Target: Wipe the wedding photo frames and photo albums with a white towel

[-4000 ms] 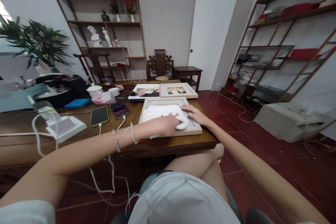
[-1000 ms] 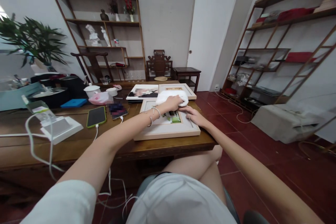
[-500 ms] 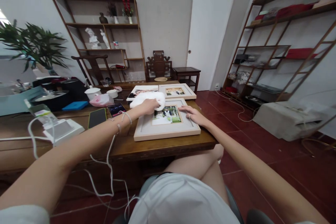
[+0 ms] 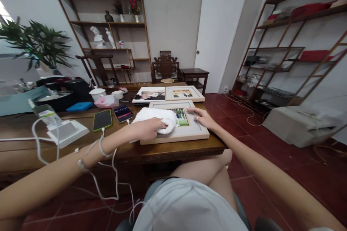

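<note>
My left hand [image 4: 150, 128] grips a folded white towel [image 4: 155, 115], its fingers tucked into the cloth. The towel lies over the left part of a pale wooden picture frame [image 4: 193, 134], covering much of the photo [image 4: 182, 117] inside it. My right hand [image 4: 202, 117] rests on the frame's right side with its fingers stretched out; a ring shows on one finger. The frame lies flat near the front right corner of the wooden table [image 4: 173, 151].
Behind lie a second framed photo [image 4: 199, 97] and an unframed photo panel [image 4: 137, 96]. To the left are two phones, a green-edged one [image 4: 102, 120] and one with a lit screen [image 4: 123, 113], a pink bag [image 4: 104, 101] and a white power strip [image 4: 67, 133]. White cables hang below.
My left hand has brought the towel nearer to me, from the frame's far edge to its left and front part. The right hand stays on the frame's right side.
</note>
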### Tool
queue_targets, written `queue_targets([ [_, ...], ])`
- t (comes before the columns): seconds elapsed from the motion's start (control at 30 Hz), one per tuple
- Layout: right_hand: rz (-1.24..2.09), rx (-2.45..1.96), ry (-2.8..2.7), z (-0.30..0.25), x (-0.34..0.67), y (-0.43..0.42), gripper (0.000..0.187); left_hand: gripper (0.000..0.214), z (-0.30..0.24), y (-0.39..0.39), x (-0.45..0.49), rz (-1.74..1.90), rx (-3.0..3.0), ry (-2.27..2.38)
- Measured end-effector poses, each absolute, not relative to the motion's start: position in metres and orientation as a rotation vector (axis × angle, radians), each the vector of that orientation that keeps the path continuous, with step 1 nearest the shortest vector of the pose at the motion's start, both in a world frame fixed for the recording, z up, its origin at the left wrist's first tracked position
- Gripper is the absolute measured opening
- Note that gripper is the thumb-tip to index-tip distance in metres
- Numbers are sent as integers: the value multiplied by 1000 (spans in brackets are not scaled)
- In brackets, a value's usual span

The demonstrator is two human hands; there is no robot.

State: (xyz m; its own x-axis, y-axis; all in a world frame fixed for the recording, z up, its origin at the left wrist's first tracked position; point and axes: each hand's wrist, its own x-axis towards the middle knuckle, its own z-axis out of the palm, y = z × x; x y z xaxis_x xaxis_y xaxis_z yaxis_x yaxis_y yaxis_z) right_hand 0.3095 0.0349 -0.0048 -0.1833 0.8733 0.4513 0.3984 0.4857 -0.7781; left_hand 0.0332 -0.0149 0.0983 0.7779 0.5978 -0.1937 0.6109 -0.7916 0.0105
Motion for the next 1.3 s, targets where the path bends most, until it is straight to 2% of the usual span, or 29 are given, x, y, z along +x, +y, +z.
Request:
queue_targets([
  [0.27,635,-1104,-1823,-6,312,36,54,40,82,44,46,-235,2937,1455],
  [0.4,607,-1111,-1847,-8,314,36,53,39,83,61,46,-229,2956,1458],
  [0.67,576,-1094,-1871,-11,315,38,53,30,106,-37,41,-449,2868,1186],
  [0.83,577,-1081,-1868,-12,316,39,53,37,112,-76,47,-417,2826,1151],
  [1.17,644,-1075,-1794,-11,314,40,54,35,82,33,51,-233,2945,1404],
  [1.3,730,-1053,-1697,-9,312,39,58,35,81,45,52,-238,2950,1430],
])
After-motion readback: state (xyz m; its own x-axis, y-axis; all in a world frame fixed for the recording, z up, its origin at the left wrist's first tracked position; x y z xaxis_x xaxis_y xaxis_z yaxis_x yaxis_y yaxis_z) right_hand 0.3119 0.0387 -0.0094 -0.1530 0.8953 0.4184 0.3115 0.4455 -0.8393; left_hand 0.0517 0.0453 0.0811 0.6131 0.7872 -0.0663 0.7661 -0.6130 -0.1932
